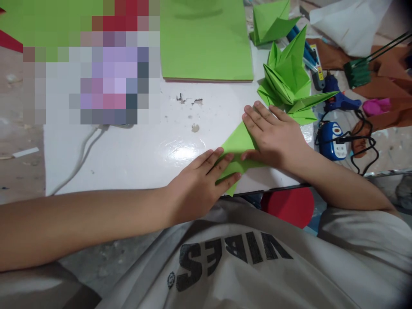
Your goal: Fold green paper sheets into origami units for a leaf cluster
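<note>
A folded sheet of green paper (pixel 236 141) lies on the white tabletop near its front edge, partly covered by both hands. My left hand (pixel 204 182) rests on the paper's lower left side with fingers stretched out. Across its right side lies my right hand (pixel 273 135), flat, with the thumb apart from the fingers. Just beyond the right hand sits a heap of folded green paper pieces (pixel 286 77). Another folded green piece (pixel 270 23) stands behind that heap. A stack of flat green sheets (pixel 207 47) lies farther back in the middle.
On the right are a cutter knife (pixel 317 68), a blue glue gun (pixel 341 94), a blue-and-white power adapter (pixel 333 141) with black cord, and brown paper (pixel 386 81). A white cable (pixel 82 156) runs along the left to a pixelated area. A red round seat (pixel 289 208) shows below the table.
</note>
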Available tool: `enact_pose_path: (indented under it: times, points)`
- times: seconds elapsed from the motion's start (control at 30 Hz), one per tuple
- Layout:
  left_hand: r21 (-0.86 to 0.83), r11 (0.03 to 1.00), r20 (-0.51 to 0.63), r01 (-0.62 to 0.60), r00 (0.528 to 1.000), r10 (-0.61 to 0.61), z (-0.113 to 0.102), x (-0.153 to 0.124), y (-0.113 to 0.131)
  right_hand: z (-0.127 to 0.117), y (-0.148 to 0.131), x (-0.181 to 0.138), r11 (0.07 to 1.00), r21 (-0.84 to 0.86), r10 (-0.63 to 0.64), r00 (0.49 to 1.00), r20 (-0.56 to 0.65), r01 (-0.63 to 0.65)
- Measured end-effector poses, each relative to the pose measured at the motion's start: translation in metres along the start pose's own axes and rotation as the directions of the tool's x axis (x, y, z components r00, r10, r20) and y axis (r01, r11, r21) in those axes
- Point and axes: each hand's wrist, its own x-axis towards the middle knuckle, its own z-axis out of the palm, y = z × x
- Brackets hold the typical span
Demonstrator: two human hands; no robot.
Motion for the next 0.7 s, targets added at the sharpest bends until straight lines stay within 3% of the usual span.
enact_pose_path:
  times: [0.13,0.27,0.43,0.57,0.7]
  points:
    - [0.192,0.981,-0.052,-0.023,0.998,0.034,-0.011,-0.005,0.009,0.001,0.002,0.002,0.998,-0.011,0.064,0.998,0.024,-0.064]
    - [0.256,0.966,-0.109,-0.032,0.992,0.061,-0.013,-0.011,0.016,0.002,0.002,0.003,0.995,-0.019,0.102,0.993,0.054,-0.101]
    - [0.322,0.946,-0.061,0.016,0.998,0.004,-0.015,-0.015,0.028,0.001,0.0,0.004,0.986,0.002,0.165,0.985,0.056,-0.166]
    - [0.417,0.909,-0.082,0.005,0.996,0.032,-0.02,-0.018,0.035,0.001,0.0,0.002,0.983,0.009,0.184,0.981,0.066,-0.185]
    - [0.512,0.858,-0.072,-0.028,0.994,0.076,-0.027,-0.021,0.038,0.007,0.005,0.0,0.988,0.042,0.148,0.989,-0.015,-0.147]
